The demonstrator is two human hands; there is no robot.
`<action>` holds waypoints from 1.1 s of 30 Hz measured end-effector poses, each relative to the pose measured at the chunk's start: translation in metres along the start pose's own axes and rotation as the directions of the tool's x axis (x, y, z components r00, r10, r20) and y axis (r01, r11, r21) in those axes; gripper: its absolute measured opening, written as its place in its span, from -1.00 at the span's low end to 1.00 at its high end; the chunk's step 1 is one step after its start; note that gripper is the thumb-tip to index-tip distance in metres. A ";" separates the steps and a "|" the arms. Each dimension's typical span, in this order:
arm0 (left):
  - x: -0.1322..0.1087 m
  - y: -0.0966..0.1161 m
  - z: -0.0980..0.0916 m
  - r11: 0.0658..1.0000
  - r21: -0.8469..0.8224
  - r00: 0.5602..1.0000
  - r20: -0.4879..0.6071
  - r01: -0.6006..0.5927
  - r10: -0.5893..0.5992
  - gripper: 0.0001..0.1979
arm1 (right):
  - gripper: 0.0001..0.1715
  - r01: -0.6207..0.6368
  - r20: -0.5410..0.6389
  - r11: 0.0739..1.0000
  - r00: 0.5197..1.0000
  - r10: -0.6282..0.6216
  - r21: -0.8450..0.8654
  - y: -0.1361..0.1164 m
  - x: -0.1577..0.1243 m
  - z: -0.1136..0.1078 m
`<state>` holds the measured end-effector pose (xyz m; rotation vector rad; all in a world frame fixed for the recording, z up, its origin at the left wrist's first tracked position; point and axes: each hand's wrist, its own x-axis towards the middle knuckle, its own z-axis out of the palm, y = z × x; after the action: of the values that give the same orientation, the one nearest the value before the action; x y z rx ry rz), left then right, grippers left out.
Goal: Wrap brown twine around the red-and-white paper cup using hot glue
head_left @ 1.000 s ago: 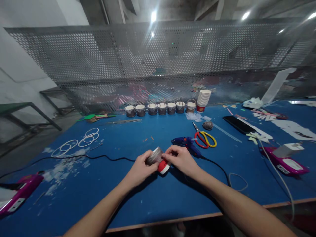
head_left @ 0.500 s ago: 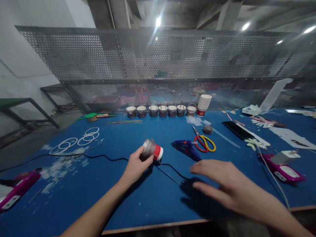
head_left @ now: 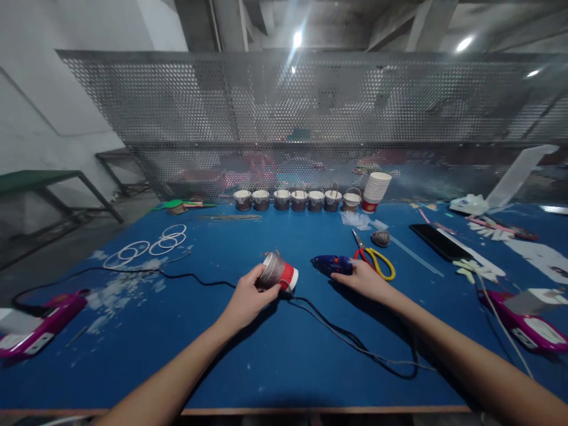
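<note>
on the cup (head_left: 276, 272), unreadable dark marks (head_left: 287, 276)

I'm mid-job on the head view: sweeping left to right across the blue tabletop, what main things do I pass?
Left purple device → white rings → left hand → cup with red band → blue glue gun → right hand → black phone → right purple device.

The blue bench (head_left: 231, 367) carries a row of seven wrapped cups (head_left: 299, 202), a paper-cup stack (head_left: 377, 189), scissors (head_left: 362, 252), a twine ball (head_left: 380, 238) beside them, a black smartphone (head_left: 438, 242), white rings (head_left: 168, 238) and two magenta power strips (head_left: 49, 324).
</note>
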<state>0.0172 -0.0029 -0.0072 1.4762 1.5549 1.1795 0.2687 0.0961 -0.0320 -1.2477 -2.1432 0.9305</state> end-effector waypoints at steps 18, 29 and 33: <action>-0.009 -0.005 0.017 0.984 0.177 0.997 0.072 -0.006 -0.007 -0.92 | -0.71 0.280 0.025 0.953 0.958 -0.285 0.114 -0.040 -0.068 0.024; -0.012 -0.012 0.021 0.950 0.285 0.991 0.071 -0.128 0.112 -0.92 | -0.78 0.422 0.015 0.906 0.906 -0.422 0.007 -0.034 -0.071 0.028; -0.012 -0.014 0.022 0.942 0.294 0.987 0.071 -0.160 0.145 -0.92 | -0.78 0.456 0.027 0.888 0.890 -0.456 -0.053 -0.033 -0.072 0.028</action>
<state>0.0336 -0.0111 -0.0288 1.8376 1.6654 1.0151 0.2642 0.0125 -0.0301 -0.7025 -2.3411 0.6752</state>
